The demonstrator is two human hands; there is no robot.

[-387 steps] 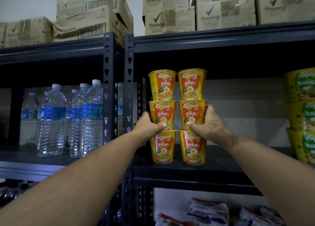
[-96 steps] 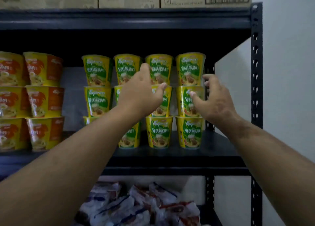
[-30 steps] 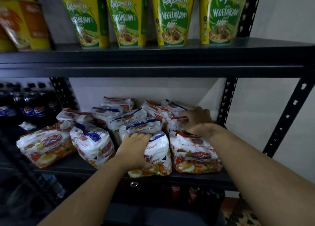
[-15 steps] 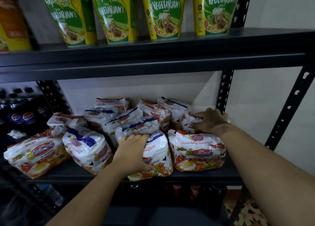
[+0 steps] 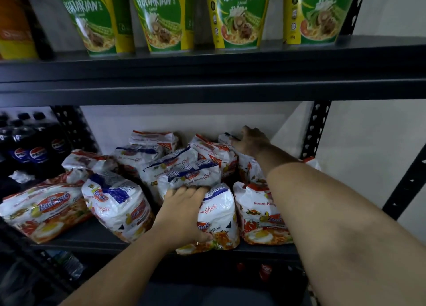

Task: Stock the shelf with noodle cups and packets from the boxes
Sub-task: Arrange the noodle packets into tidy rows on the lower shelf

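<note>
A view from head height looks down at a dark metal shelf [image 5: 96, 237] piled with white noodle packets [image 5: 179, 167] printed in red and blue. The left hand [image 5: 184, 215] lies on the front middle packet [image 5: 219, 218], its fingers [image 5: 184, 190] spread flat over the top edge and its thumb curled under the packet's lower front, so it grips that packet. The right hand [image 5: 250, 140] reaches to the back of the shelf, near the wall, where its fingers bend around the top of a rear packet [image 5: 227, 137]. More packets lie loose to the left, and another stands just right of the gripped one, partly behind the right forearm. On the upper shelf [image 5: 207, 75] stand four green and yellow vegetarian noodle cups [image 5: 237, 17] in a row. Dark cola bottles [image 5: 30, 148] stand at far left.
</note>
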